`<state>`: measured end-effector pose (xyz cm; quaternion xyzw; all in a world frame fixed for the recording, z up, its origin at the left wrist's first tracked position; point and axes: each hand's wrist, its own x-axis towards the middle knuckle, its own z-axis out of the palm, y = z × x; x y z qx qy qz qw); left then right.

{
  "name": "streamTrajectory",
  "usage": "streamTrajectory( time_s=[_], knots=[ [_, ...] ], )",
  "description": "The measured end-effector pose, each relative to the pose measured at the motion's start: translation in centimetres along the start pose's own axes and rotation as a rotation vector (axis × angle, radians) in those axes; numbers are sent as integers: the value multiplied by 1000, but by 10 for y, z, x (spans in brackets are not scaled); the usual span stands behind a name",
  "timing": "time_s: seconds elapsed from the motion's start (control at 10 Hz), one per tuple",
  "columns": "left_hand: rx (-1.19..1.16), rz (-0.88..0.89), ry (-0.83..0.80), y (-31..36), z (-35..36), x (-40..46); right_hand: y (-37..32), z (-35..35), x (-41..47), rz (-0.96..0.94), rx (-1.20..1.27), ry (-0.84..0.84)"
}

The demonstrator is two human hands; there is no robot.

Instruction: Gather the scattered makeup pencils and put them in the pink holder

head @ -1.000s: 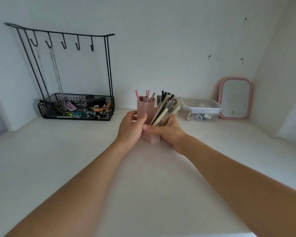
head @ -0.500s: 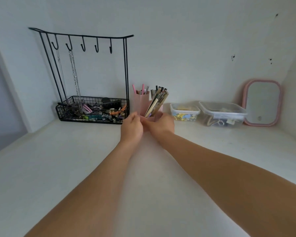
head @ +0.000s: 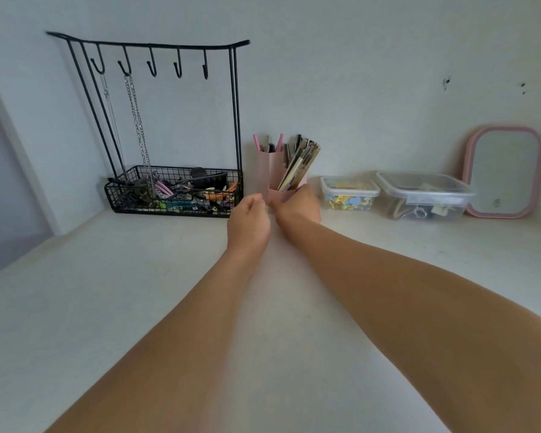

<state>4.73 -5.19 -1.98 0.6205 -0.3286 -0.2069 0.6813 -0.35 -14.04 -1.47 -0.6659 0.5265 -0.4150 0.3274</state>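
The pink holder [head: 272, 170] stands at the back of the white desk [head: 138, 292], close to the wall. A bundle of makeup pencils [head: 300, 164] leans to the right in its low front compartment. A few pink-tipped pencils [head: 280, 142] stick up from the taller rear compartment. My right hand [head: 299, 206] wraps the low front compartment from the right. My left hand [head: 249, 218] is curled against the holder's lower left side, and both hands hide the holder's base. No loose pencils show on the desk.
A black wire basket with a hook rack [head: 172, 192] stands just left of the holder, full of clips and chains. Two clear lidded boxes [head: 350, 192] [head: 425, 195] sit to the right. A pink-framed mirror [head: 503, 173] leans on the wall.
Both hands have pushed the holder away from me, from mid-desk to the back by the wall, between the wire basket and the small clear box. The view has shifted with them.
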Motion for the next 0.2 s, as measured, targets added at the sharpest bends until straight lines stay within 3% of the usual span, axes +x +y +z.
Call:
streamTrajectory(
  time_s=[0.2],
  knots=[
    [99, 63, -38, 7, -1, -9, 0, -28, -15, 62, 98, -57]
  ],
)
